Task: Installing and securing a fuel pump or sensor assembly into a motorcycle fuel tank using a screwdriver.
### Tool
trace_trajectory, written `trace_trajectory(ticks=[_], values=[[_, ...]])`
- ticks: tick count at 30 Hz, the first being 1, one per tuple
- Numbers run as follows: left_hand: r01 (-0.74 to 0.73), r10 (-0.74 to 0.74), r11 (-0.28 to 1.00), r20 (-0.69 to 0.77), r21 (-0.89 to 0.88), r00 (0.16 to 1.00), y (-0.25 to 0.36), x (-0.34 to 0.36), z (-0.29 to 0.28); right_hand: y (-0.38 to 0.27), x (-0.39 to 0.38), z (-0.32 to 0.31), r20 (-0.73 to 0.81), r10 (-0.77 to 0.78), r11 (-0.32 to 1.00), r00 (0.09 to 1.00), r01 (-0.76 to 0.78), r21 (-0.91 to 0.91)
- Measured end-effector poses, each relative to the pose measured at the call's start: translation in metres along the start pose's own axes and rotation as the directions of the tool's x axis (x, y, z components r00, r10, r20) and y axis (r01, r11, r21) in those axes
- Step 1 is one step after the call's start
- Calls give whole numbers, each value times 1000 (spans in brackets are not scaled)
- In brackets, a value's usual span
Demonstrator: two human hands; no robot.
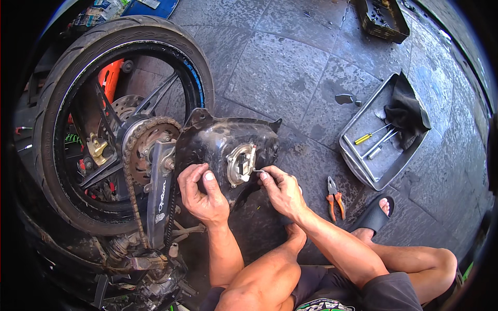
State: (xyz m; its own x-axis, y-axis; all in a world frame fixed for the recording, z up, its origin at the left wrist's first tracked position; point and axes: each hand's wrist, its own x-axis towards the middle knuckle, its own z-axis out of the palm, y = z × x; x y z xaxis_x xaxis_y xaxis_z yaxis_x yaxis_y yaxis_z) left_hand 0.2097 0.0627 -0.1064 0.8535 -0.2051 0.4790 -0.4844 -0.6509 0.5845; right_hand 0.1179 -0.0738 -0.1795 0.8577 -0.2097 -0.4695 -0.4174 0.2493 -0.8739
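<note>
A dark metal motorcycle fuel tank (207,140) lies in front of me, with a pale round fuel pump flange (234,173) set in its surface. My right hand (282,192) pinches a thin, short metal piece (259,171) at the right edge of the flange; its exact kind is hidden by the fingers. My left hand (205,197) is at the tank's lower left side, thumb raised and fingers loosely bent, with nothing visible in it. Whether its fingertips touch the tank I cannot tell.
Left stands a motorcycle rear wheel (203,67) with a chain (133,199) and swingarm (156,192). Orange-handled pliers (335,202) lie on the tiled floor. A grey tray (358,168) at right holds a yellow-handled screwdriver (364,138), other tools and black cloth (407,106). Farther back is a dirty bin (389,31).
</note>
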Motion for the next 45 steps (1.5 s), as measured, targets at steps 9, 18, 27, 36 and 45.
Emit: trace_trajectory(ticks=[9,18,27,36,45], values=[[-8,8,1000,18,23,1000,2,1,0,9,4,0,-136,-280,952,950,257,-165],[-98,88,991,109,93,990,7,4,2,-2,-4,11,-104,-82,994,991,73,-82],[-134,95,964,176,229,980,10,4,7,0,-2,46,49,322,493,946,-211,844],[-145,97,947,173,287,980,14,4,6,3,-1,48,12,351,489,936,-194,850],[-147,98,947,180,286,979,15,4,4,-14,40,-17,-91,-362,930,928,366,28]])
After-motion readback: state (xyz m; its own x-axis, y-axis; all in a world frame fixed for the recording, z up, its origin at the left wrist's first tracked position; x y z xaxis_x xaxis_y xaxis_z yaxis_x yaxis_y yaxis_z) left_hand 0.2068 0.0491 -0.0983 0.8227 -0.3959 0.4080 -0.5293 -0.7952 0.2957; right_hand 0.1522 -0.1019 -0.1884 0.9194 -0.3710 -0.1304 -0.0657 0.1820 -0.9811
